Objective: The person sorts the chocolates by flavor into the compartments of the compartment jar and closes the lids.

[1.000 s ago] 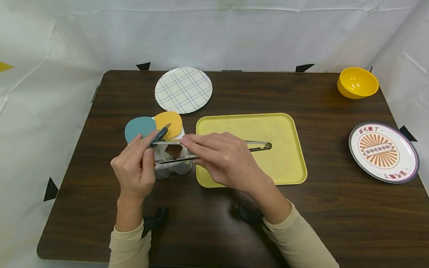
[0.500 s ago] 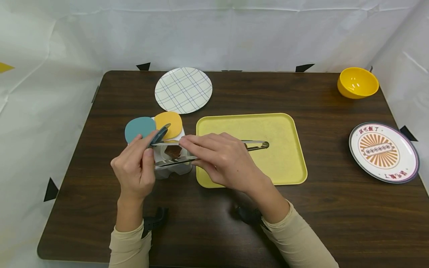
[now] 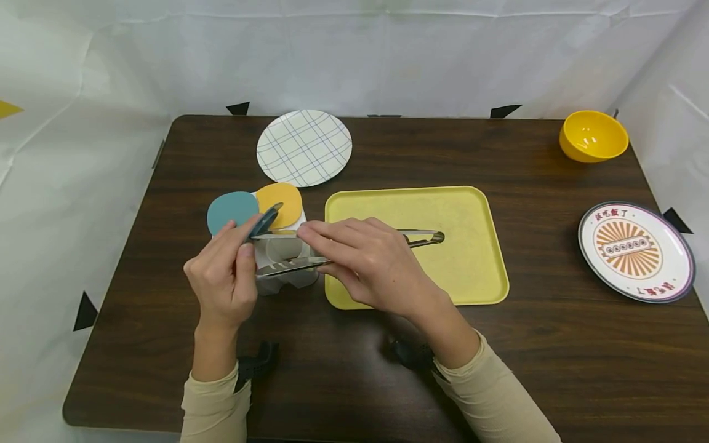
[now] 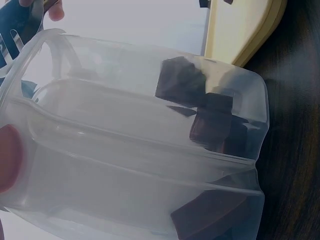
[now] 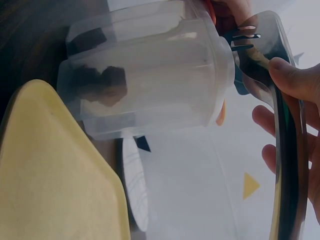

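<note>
My right hand point(image 3: 368, 258) grips metal tongs point(image 3: 423, 237) across the middle. Their slotted tips stand apart over the uncovered opening point(image 3: 285, 249) of a translucent container point(image 5: 150, 70), and no piece shows between them. With thumb and fingers my left hand point(image 3: 221, 277) pinches a raised blue-grey lid point(image 3: 264, 223), seen nearly edge-on. A teal lid point(image 3: 232, 209) and a yellow lid point(image 3: 279, 203) cover other parts of the container. Through its wall, several dark brown chunks point(image 4: 181, 82) lie near the bottom in the left wrist view.
A yellow tray point(image 3: 465, 271) lies under the tongs' hinge end. Behind the container is a white checked plate point(image 3: 304, 147). A yellow bowl point(image 3: 592, 136) and a patterned round plate point(image 3: 637, 252) stand at the right. White sheeting point(image 3: 332, 55) surrounds the table.
The brown chunk visible between the tongs' tips in both earlier frames no longer shows there. The tongs have shifted slightly left since a second ago. My left hand stays at the lid.
</note>
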Demonstrator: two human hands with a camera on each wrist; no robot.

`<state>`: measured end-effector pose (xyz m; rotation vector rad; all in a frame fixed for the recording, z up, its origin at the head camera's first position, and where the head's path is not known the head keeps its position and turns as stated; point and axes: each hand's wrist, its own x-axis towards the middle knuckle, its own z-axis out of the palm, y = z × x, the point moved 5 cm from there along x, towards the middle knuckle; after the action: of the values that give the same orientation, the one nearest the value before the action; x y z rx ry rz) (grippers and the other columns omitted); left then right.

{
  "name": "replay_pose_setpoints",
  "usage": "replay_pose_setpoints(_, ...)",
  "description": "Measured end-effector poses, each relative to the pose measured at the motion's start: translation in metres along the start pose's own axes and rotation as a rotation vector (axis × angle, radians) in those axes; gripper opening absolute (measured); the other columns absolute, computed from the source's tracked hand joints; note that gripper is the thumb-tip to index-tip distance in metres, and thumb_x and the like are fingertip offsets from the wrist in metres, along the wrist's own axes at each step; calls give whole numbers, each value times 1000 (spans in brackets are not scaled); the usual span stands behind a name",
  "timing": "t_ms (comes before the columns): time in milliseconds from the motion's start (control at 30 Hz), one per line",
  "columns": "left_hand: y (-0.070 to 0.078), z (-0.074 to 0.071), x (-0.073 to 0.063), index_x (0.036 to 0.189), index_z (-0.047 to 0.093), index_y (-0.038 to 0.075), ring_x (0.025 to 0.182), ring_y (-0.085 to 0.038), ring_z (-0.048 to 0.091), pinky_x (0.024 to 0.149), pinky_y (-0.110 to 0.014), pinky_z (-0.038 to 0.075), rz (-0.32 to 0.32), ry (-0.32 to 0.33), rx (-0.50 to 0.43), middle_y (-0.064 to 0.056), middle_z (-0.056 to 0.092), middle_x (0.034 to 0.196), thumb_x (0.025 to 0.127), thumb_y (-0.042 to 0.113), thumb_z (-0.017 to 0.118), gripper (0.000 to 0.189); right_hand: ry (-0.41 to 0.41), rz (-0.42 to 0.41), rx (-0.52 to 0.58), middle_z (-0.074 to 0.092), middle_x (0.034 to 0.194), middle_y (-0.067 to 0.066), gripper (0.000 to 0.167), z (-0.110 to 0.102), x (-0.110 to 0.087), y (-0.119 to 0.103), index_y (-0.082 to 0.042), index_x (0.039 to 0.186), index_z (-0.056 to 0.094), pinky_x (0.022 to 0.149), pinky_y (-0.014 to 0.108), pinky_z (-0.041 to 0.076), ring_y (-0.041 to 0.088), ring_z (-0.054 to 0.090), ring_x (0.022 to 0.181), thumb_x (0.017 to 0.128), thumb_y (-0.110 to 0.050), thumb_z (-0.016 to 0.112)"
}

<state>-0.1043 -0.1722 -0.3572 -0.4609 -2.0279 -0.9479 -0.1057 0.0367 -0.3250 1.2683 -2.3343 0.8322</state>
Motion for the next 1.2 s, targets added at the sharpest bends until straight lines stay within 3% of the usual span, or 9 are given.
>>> replay_pose_setpoints(167, 0, 0, 1, 107, 75, 0, 40, -23, 48, 88, -53, 52, -1, 3, 2, -8, 57, 54, 94, 26, 43, 44, -6, 15, 7, 60, 136, 2, 61, -2, -1, 0, -10, 140, 56, 81, 33, 51, 16, 62, 110, 84, -18, 79)
replay_pose_setpoints(267, 0, 1, 2, 106, 76, 0, 44, -26, 55, 88, -53, 52, -1, 4, -2, -11, 67, 65, 94, 27, 43, 44, -13, 22, 11, 58, 138, 3, 62, -3, -2, 0, -10, 141, 55, 82, 34, 51, 16, 61, 112, 84, -18, 79)
replay_pose_setpoints(400, 0, 1, 2, 105, 76, 0, 62, -30, 68, 88, -53, 52, -1, 5, -6, -11, 75, 89, 95, 27, 43, 44, -23, 25, -2, 57, 139, 3, 63, -4, -4, 0, -9, 141, 54, 83, 35, 51, 17, 60, 113, 84, -18, 78)
replay_pose_setpoints(567, 1, 1, 2, 104, 76, 1, 78, -29, 72, 87, -53, 52, 4, 8, -7, -9, 75, 96, 95, 28, 43, 44, -28, 34, -23, 57, 139, 3, 64, -8, -9, 0, -9, 142, 53, 85, 37, 51, 18, 59, 116, 84, -18, 79)
replay_pose_setpoints(967, 2, 0, 2, 103, 76, 0, 74, -30, 71, 86, -53, 53, 8, 16, 4, -10, 75, 94, 95, 28, 43, 44, 9, 130, -50, 59, 137, 3, 64, -23, -27, 14, -10, 142, 53, 82, 40, 51, 21, 62, 111, 84, -21, 78)
replay_pose_setpoints(1200, 5, 1, 3, 101, 77, 0, 67, -30, 70, 85, -54, 53, 19, 23, -8, -10, 75, 93, 94, 29, 43, 45, 76, 254, -73, 66, 126, 5, 66, -39, -53, 37, -11, 138, 58, 78, 44, 53, 22, 67, 102, 78, -21, 82)
